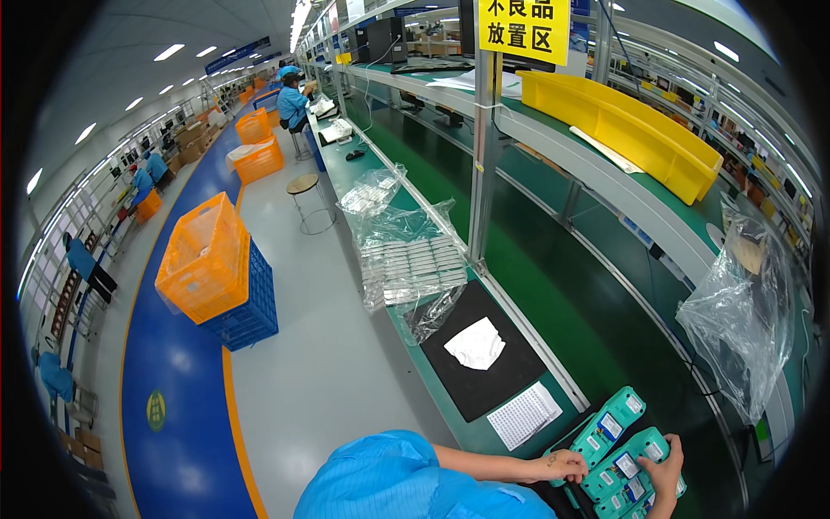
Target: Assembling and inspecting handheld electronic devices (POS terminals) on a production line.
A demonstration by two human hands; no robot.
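Several teal handheld devices (610, 426) with white labels lie close together at the lower right, in what looks like a dark tray. My left hand (564, 466) reaches in over their left side, fingers curled and pressed together; whatever sits between the fingertips is too small to make out. At the right side my right hand (664, 472) is bent round the edge of one teal device (654, 446), thumb toward its labelled face. Part of the lower devices is hidden by my hands and blue sleeve.
A label sheet (525, 416) and white cloth (475, 344) lie left of the devices, the cloth on a black mat (467, 385). Beyond are bagged silver parts (413, 270). A yellow bin (618, 130) and clear plastic bag (739, 316) are on the right shelf; orange crates (207, 251) stand left.
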